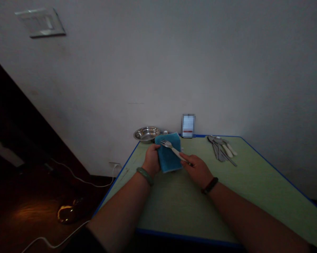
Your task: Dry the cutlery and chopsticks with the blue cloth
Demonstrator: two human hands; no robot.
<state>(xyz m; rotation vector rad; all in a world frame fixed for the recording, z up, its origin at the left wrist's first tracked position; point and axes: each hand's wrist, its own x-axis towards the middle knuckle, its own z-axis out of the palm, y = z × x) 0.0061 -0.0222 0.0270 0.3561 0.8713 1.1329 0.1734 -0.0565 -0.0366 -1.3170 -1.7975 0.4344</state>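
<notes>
Left hand (151, 162): fingers gripping blue cloth (169, 160). Right hand (197, 169): fingers closed on fork (176, 151), tines over the cloth. Fork apparently unfinished; cutlery (221, 149) beyond right fingers: done or waiting, I can't tell.

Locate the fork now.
In the head view, the fork is below and right of centre, its handle in the right hand, tines over the blue cloth in the left hand.

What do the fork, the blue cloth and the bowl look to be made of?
Fork: its grey sheen suggests metal; the smooth off-white handle is perhaps plastic. Blue cloth: apparently matte fabric, no shine showing. Bowl: likely polished steel, given its bright reflections.
</notes>
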